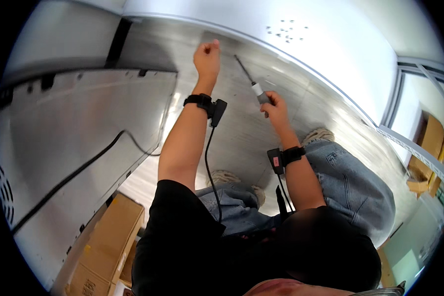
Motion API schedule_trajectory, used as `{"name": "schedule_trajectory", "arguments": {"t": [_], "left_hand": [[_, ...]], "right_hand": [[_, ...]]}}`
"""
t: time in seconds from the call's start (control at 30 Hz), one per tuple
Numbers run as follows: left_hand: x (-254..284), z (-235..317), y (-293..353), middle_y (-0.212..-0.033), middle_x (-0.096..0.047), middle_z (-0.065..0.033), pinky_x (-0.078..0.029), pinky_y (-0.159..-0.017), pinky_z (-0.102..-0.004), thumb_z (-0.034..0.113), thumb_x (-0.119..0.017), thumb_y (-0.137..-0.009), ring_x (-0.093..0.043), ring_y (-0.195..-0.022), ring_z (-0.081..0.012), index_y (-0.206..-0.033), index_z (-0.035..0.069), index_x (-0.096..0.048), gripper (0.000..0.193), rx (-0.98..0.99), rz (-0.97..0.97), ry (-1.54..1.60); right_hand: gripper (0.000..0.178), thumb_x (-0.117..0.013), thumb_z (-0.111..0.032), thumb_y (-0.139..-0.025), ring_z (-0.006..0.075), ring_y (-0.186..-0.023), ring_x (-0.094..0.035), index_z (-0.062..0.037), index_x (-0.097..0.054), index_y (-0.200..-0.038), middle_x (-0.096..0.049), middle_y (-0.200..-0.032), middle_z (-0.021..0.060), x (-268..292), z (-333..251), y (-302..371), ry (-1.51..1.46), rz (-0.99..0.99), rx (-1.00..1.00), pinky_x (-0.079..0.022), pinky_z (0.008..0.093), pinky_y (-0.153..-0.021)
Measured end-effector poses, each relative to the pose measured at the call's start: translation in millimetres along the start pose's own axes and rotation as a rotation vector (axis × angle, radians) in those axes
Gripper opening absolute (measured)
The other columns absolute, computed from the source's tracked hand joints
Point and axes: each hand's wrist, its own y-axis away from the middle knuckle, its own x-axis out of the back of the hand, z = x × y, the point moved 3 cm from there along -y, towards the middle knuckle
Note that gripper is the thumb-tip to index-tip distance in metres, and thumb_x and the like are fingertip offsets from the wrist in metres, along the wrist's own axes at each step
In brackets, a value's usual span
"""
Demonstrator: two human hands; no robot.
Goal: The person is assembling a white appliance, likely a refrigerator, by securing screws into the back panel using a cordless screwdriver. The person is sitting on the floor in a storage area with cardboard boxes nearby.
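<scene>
My right hand [276, 107] is wrapped round the grey and white handle of a screwdriver [258, 90]. Its long dark shaft points up and to the left, its tip apart from anything I can make out. To the left and farther off, my left hand [207, 60] is closed with the fingers curled in. Whether something small is inside it is hidden. Beyond both hands lies a broad white panel [330, 59], with a cluster of small dark pieces, perhaps screws [286, 31], on it.
A large metal cabinet panel [98, 133] fills the left side, crossed by a black cable [79, 172]. Cardboard boxes [106, 237] stand at lower left. On the right are a metal frame [414, 148] and another cardboard box [429, 148]. Wired straps sit on both my wrists.
</scene>
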Motion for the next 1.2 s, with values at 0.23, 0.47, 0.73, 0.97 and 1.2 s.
{"name": "schedule_trajectory", "arguments": {"t": [0.23,0.47,0.73,0.97,1.2], "left_hand": [[59.7,-51.6,52.9,-0.106,-0.062,-0.0124,-0.051,-0.075,-0.0330,0.029,-0.032,-0.100,-0.061,-0.083,-0.0210,-0.113,0.001,-0.052,0.037,0.637,-0.171,0.622],[89.5,-52.3,47.5,-0.115,-0.057,-0.0143,-0.051,-0.081,-0.0386,0.023,-0.025,-0.100,-0.058,-0.095,-0.0257,-0.122,0.002,-0.045,0.036,0.533,0.008,0.677],[95.7,-54.0,34.8,-0.120,-0.052,-0.0131,-0.050,-0.087,-0.0469,0.019,-0.027,-0.100,-0.056,-0.104,-0.0299,-0.120,0.006,-0.042,0.028,0.557,0.063,0.697],[101.9,-71.9,27.5,-0.118,-0.053,-0.0088,-0.053,-0.079,-0.0480,0.017,-0.031,-0.099,-0.060,-0.095,-0.0291,-0.115,0.011,-0.043,0.021,0.562,0.154,0.710],[102.4,-74.9,27.2,-0.113,-0.057,-0.0081,-0.057,-0.068,-0.0427,0.016,-0.035,-0.098,-0.064,-0.086,-0.0269,-0.113,0.011,-0.044,0.018,0.561,0.189,0.702]], "right_hand": [[0.031,-0.060,-0.006,-0.080,0.0110,-0.057,-0.052,-0.0031,-0.053,-0.111,-0.057,-0.081,0.0084,-86.0,-6.4,-2.5,-0.110,-0.127,-0.047,-0.040,0.0248,-0.046],[0.037,-0.064,-0.021,-0.086,0.0091,-0.053,-0.048,-0.0008,-0.052,-0.115,-0.057,-0.081,0.0069,-116.8,-3.5,3.2,-0.273,-0.190,-0.269,-0.039,0.0251,-0.045],[0.039,-0.059,-0.029,-0.090,0.0096,-0.049,-0.044,-0.0050,-0.048,-0.118,-0.051,-0.070,0.0029,-115.0,9.2,-5.8,-0.318,-0.130,-0.297,-0.036,0.0258,-0.043],[0.035,-0.058,-0.032,-0.091,0.0101,-0.049,-0.043,-0.0060,-0.049,-0.112,-0.049,-0.067,0.0018,-120.6,15.4,-13.6,-0.362,-0.153,-0.343,-0.035,0.0262,-0.043],[0.034,-0.057,-0.035,-0.091,0.0100,-0.048,-0.042,-0.0067,-0.049,-0.109,-0.048,-0.064,0.0012,-122.7,20.1,-15.8,-0.375,-0.154,-0.381,-0.034,0.0261,-0.043]]}}
